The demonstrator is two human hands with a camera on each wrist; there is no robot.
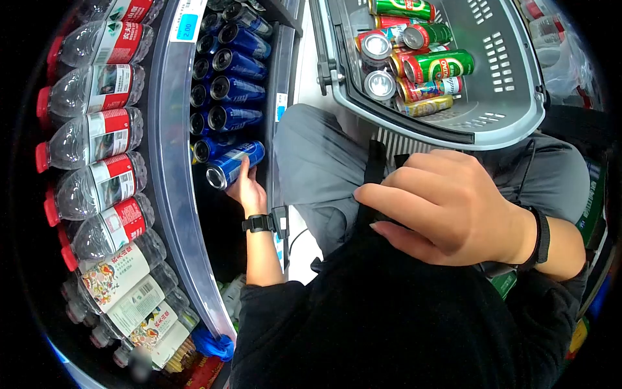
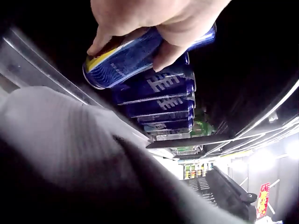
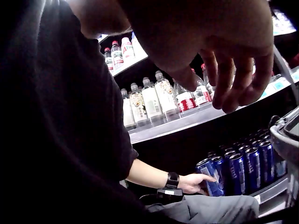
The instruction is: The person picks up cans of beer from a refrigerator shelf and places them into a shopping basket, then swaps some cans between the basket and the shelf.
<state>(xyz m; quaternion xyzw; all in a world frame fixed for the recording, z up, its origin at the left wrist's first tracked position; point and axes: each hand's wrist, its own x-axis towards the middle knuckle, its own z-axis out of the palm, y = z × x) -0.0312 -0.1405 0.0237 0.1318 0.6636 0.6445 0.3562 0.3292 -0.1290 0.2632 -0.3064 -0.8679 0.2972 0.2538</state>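
Note:
In the head view my left hand (image 1: 247, 194) grips a blue drink can (image 1: 228, 168) around its side, thumb across the top of it. The can leans at a slant beside rows of matching blue cans (image 1: 238, 89) on the low shelf. From the left wrist view, the thumb and fingers wrap the same can (image 2: 125, 63), whose base shows a yellow patch. My right hand (image 1: 447, 204) hovers over the lap with loosely bent fingers and nothing in them. Its fingers (image 3: 254, 84) hang down in the right wrist view.
A grey shopping basket (image 1: 508, 129) stands ahead on the right, holding several green, red and gold cans (image 1: 440, 65). Red-capped water bottles (image 1: 107, 136) line the upper shelf at the left, above the shelf edge (image 1: 172, 162). My bent knee (image 1: 317, 152) is beside the lower shelf.

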